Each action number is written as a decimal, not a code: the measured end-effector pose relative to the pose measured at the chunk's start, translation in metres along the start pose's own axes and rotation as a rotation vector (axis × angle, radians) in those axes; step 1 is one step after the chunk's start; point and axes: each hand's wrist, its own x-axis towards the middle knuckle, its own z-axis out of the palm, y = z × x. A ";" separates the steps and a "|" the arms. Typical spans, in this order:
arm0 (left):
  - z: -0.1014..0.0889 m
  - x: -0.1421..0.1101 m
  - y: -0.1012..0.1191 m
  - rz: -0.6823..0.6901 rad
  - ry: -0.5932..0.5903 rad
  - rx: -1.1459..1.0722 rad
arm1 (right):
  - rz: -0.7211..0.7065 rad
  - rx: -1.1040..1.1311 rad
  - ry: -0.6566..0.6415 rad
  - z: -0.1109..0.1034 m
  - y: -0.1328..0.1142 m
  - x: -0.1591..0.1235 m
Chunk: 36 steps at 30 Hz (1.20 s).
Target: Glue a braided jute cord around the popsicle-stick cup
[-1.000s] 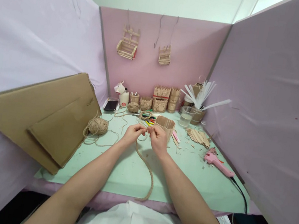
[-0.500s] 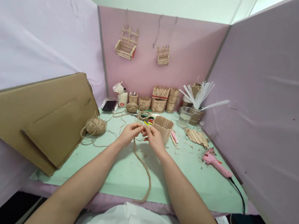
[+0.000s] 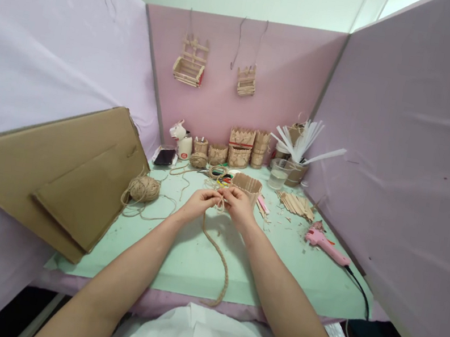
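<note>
My left hand (image 3: 201, 203) and my right hand (image 3: 238, 205) meet over the middle of the table, fingertips pinched close together. Both are closed on a thin piece of twine (image 3: 221, 205), which forms small loops between them. A thicker braided jute cord (image 3: 220, 257) runs from under my left hand down to the table's front edge; its upper end is hidden by the fingers. Right behind my right hand stands an open box of craft sticks (image 3: 247, 183), partly covered by that hand.
A ball of twine (image 3: 143, 188) lies left, beside a leaning cardboard sheet (image 3: 76, 178). To the right are loose craft sticks (image 3: 296, 204), a pink glue gun (image 3: 326, 247) with its cord, and a plastic cup of liquid (image 3: 278, 175). Small stick holders (image 3: 239, 157) line the back.
Both hands stay together at the twine. My right fingers have drawn up and closed in, and small loops now show between the hands. The braided cord has barely moved.
</note>
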 end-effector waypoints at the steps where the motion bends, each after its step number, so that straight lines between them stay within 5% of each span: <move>1: 0.000 -0.001 0.001 0.004 -0.026 -0.003 | 0.003 0.008 0.033 0.000 0.000 0.001; 6: 0.001 -0.003 0.000 0.003 -0.186 -0.069 | 0.056 0.014 0.125 -0.002 0.001 0.003; 14: -0.004 -0.009 0.009 -0.047 -0.384 -0.089 | 0.075 -0.073 0.068 -0.002 0.009 0.003; 19: -0.005 -0.005 0.004 -0.049 -0.155 -0.161 | 0.042 -0.367 0.085 -0.006 0.010 0.005; 25: -0.007 0.007 -0.007 -0.064 0.174 -0.158 | -0.365 -0.799 0.120 -0.005 0.006 -0.002; 29: -0.007 0.008 -0.010 -0.037 0.220 -0.124 | -0.582 -0.834 0.035 -0.001 0.002 -0.007; 36: -0.002 0.006 -0.006 -0.028 0.189 -0.054 | -0.713 -0.892 0.033 -0.001 -0.001 -0.009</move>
